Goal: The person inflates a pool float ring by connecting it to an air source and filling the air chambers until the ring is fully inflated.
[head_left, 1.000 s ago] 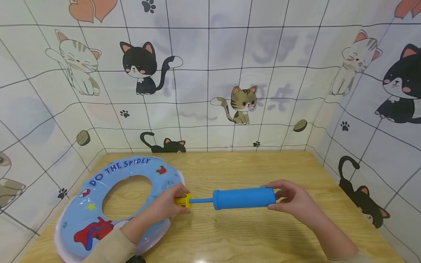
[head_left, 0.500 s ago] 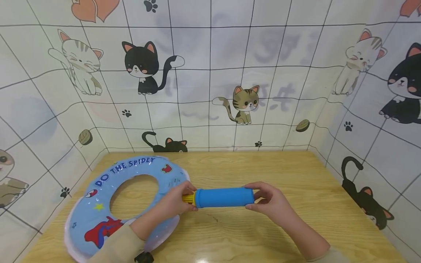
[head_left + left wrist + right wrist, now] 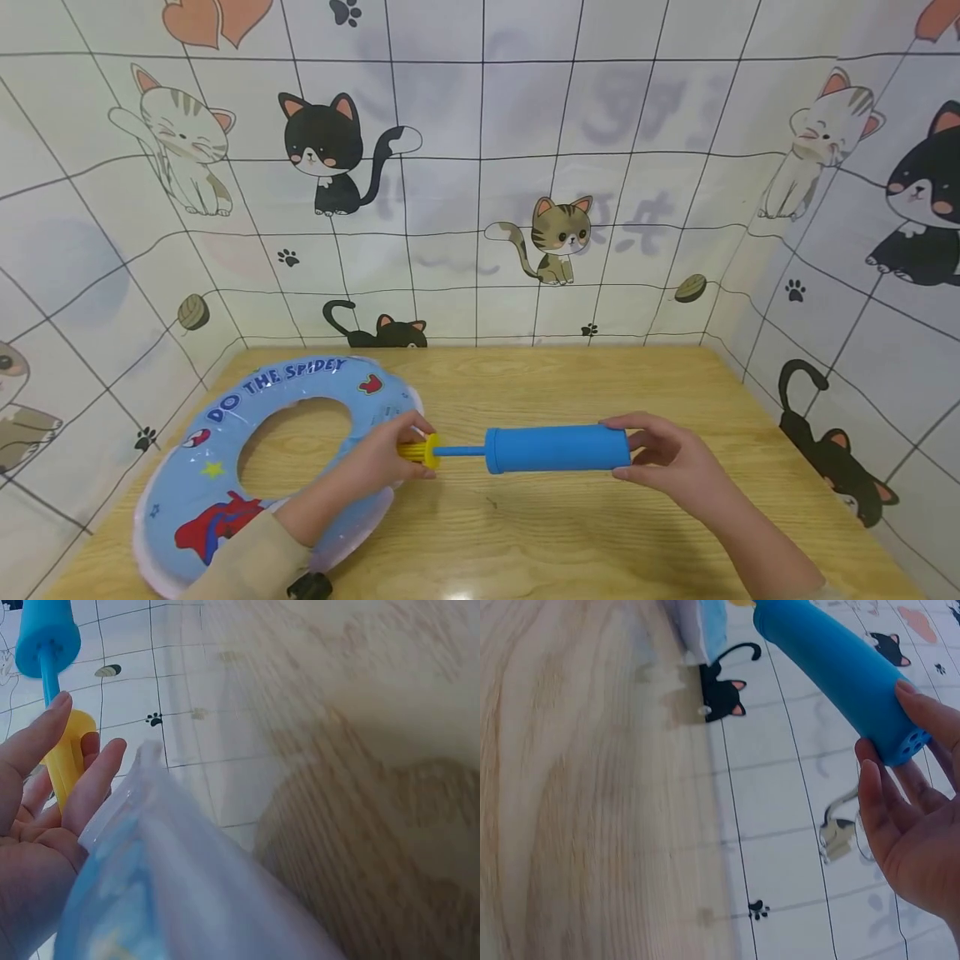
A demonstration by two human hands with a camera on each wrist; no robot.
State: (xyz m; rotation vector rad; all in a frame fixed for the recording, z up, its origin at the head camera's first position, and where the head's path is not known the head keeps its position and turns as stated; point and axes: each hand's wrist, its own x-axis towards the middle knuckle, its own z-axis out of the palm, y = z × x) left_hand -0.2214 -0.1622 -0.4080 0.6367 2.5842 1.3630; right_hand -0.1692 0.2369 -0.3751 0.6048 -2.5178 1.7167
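Note:
A blue hand pump point(image 3: 558, 449) is held level above the table, its thin blue rod drawn out to the left. My left hand point(image 3: 386, 454) grips the yellow handle point(image 3: 420, 452) at the rod's end; the left wrist view shows fingers and thumb around this handle. With fingertips and thumb, my right hand point(image 3: 667, 458) pinches the far end of the blue barrel. Small holes in that end show in the right wrist view on the pump barrel point(image 3: 840, 671). A light blue inflatable swim ring point(image 3: 172, 483) lies on the left, partly behind my left forearm.
The wooden table point(image 3: 570, 383) is bounded at the back and both sides by a white gridded sheet point(image 3: 435, 167) printed with cats. A small black object point(image 3: 310, 586) sits by my left sleeve.
From one second to half a second ago, my hands came together and the rod slid into the barrel. Now they are apart again, with the rod drawn out.

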